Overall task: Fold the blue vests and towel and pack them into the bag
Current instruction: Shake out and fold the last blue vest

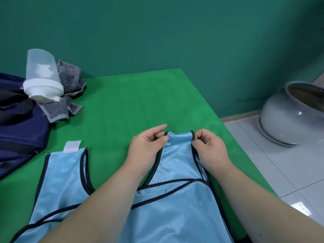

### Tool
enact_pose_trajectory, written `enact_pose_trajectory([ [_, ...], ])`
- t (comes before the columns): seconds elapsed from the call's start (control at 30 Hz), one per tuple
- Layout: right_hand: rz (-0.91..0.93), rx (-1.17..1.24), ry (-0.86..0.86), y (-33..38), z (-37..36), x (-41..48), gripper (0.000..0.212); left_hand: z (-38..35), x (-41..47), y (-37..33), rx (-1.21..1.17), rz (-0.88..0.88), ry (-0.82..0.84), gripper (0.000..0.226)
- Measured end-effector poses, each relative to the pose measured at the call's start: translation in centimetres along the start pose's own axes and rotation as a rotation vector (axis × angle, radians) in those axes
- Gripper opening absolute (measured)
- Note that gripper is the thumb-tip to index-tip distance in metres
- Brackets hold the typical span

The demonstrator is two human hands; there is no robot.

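A green desk (122,102) carries a light blue vest (171,216) spread flat at its near edge. A navy bag (21,130) lies at the left, with a crumpled striped towel (70,74) just beside it. A tipped plastic bottle (42,74) leans on the towel. The left grip (145,148) and right grip (208,148) each pinch a corner of one shoulder strap (178,139).

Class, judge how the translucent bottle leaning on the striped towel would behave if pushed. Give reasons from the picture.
The bottle would probably roll or topple: it rests tilted, cap down, on the crumpled towel. It looks mostly empty, so likely light. Its plastic wall seems stiff, not fragile.
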State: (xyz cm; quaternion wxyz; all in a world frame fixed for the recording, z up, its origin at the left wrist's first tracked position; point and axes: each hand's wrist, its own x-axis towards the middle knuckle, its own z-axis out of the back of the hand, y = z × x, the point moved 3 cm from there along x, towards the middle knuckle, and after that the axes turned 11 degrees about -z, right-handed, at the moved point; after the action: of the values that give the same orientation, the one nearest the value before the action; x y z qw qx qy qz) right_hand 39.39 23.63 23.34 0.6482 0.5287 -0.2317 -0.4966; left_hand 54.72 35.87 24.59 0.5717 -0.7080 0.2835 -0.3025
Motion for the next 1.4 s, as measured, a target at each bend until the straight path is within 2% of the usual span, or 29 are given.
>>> enact_pose_trajectory([
  [0.23,-0.009,0.04,-0.027,0.6,0.2,-0.5,0.015,-0.2,0.0,0.6,0.077,-0.007,-0.033,0.037],
  [0.47,0.077,-0.067,-0.081,0.7,0.2,-0.1,0.014,-0.3,0.3,0.5,0.432,-0.11,-0.031,0.022],
  [0.63,0.085,-0.093,-0.093,0.3,0.3,0.2,0.02,0.0,0.6,0.6,0.52,-0.167,0.033,0.032],
  [0.8,0.109,-0.07,-0.111,0.5,0.3,0.2,0.019,0.4,0.5,-0.2,0.616,-0.206,0.27,0.039],
  [0.93,0.241,-0.031,-0.053,0.8,0.4,-0.5,0.021,0.2,0.4,-1.1,0.918,-0.446,0.535,0.042],
  [1.07,0.287,-0.182,0.027,0.6,0.2,-0.7,0.03,-0.1,1.1,0.2,1.27,-0.411,0.82,0.052],
  [1.13,0.3,-0.317,0.025,0.5,-0.1,-0.4,0.037,0.0,1.4,0.8,1.329,-0.399,0.854,0.054],
  [1.23,0.283,-0.454,0.01,0.6,-0.2,0.2,0.051,0.4,1.8,1.3,1.292,-0.421,0.805,0.056],
  [1.4,0.284,-0.541,0.002,0.3,-0.7,0.8,0.052,0.6,1.9,1.5,1.241,-0.414,0.738,0.056],
])
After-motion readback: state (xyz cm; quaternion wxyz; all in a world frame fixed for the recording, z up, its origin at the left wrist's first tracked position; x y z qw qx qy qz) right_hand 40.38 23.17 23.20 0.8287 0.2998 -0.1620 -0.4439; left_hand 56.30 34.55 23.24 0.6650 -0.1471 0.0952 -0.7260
